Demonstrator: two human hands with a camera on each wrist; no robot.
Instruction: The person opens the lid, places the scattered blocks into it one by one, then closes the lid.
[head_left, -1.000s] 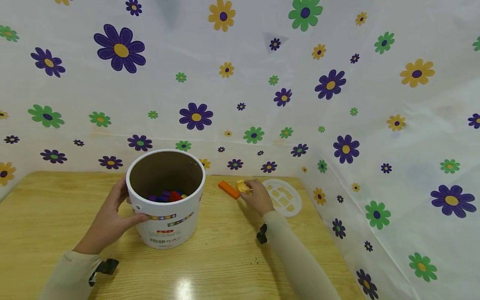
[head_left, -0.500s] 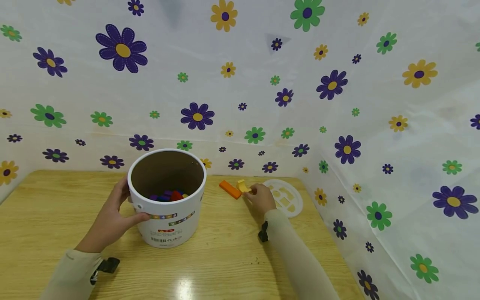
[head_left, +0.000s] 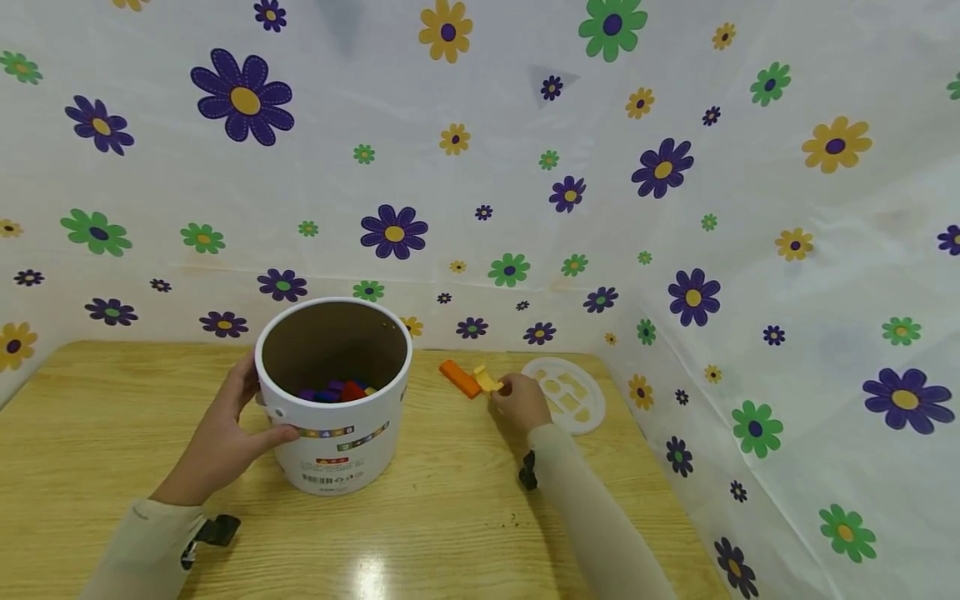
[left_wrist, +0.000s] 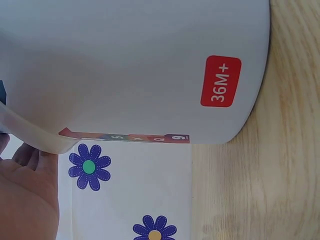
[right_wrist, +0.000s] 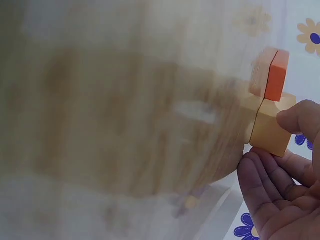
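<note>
A white bucket (head_left: 330, 446) stands upright on the wooden table, with colourful blocks (head_left: 352, 392) low inside it. My left hand (head_left: 217, 446) holds its left side, thumb across the front wall and the other fingers round the side, partly hidden. At the bucket's right, my right hand (head_left: 523, 404) pinches a yellow arch-shaped block (head_left: 486, 379) near the tabletop. In the right wrist view the yellow block (right_wrist: 271, 131) sits between a fingertip above and fingers below. An orange rectangular block (head_left: 460, 379) lies beside it; the two appear to touch.
A white oval board with cut-out holes (head_left: 596, 400) lies right of my right hand, partly behind it. White flower-patterned sheeting (head_left: 450, 192) hangs along the table's back and right edges. The bucket's pale handle (left_wrist: 37, 135) shows in the left wrist view.
My right hand has shifted its grip on the yellow block to its right end, and the block has turned and come down beside the orange one. The left hand and bucket stay put.
</note>
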